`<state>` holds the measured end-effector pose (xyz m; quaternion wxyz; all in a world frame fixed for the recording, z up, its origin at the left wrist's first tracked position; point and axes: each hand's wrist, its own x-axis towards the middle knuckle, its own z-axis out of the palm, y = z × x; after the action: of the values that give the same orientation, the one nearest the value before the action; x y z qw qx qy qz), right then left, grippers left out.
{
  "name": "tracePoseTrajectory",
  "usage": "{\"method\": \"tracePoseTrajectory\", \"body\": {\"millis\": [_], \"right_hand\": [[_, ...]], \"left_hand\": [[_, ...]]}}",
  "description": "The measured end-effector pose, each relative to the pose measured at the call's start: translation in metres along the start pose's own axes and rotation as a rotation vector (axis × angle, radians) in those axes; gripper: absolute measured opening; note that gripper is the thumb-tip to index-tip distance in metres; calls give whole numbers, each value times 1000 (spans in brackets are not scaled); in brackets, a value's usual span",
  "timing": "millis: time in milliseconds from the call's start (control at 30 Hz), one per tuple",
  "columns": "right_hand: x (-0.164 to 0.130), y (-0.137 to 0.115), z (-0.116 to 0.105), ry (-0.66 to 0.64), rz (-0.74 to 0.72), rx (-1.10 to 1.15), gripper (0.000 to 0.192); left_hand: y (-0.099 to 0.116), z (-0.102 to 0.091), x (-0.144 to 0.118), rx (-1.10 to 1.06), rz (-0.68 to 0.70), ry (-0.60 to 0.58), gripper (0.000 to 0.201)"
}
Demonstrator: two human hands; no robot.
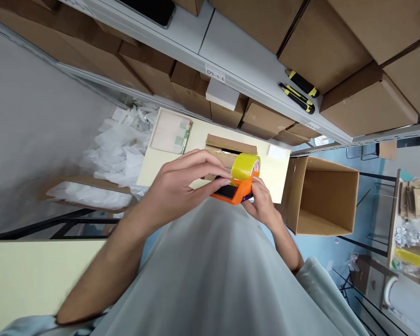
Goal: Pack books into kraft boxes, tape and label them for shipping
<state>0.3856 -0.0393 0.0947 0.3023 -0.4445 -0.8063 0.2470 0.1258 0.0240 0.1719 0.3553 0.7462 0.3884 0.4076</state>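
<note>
An orange tape dispenser (244, 188) with a dark front part is held over the table, close to my body. My right hand (265, 201) grips it from the right side, fingers wrapped round its rear end. On the dispenser sits a roll of yellow packing tape (242, 167). From the left, my left hand (191, 181) reaches in with thumb and fingertips pinched together at the tape by the dispenser's front. The exact bit of tape between the fingertips is mostly hidden. Behind the hands, a flattish cardboard box (231, 143) lies on the table.
The cream table (203, 125) carries a clear-wrapped packet (171, 131) at its left. A tall open carton (324, 196) stands at right. Above, a grey shelf (245, 51) holds boxes and two utility knives (299, 95). White plastic wrapping (121, 144) is heaped at left.
</note>
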Motion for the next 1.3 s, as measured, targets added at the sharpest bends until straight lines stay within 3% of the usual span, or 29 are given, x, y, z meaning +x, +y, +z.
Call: {"method": "tracePoseTrajectory", "body": {"millis": [233,400,500,600,700,767,867,933,1100,1300], "right_hand": [[1,4,-5,31,-66,-71,24],[2,1,-9,-31,-68,-182,14],[-3,0,-16,-65,-44,-142,11],[-8,2,-31,-146,100,-80,12],[-1,11,-49,-307,291,-25,26],[14,21,-59,-438,382,30,35],[54,45,-65,-595,465,141,44],[86,63,-64,-669,489,213,52],[146,103,-52,-889,570,298,62],[160,132,-21,-1013,699,307,67]], "left_hand": [[-3,6,-19,153,200,139,22],[9,10,-37,270,315,319,53],[19,1,-47,320,295,358,69],[16,-10,-53,322,149,440,57],[-14,-5,-54,229,-48,518,20],[-46,9,-54,54,-264,559,8],[-98,38,-53,-311,-657,626,24],[-127,54,-51,-500,-808,690,33],[-168,67,-44,-684,-894,773,33],[-193,74,-46,-700,-979,770,21]]}}
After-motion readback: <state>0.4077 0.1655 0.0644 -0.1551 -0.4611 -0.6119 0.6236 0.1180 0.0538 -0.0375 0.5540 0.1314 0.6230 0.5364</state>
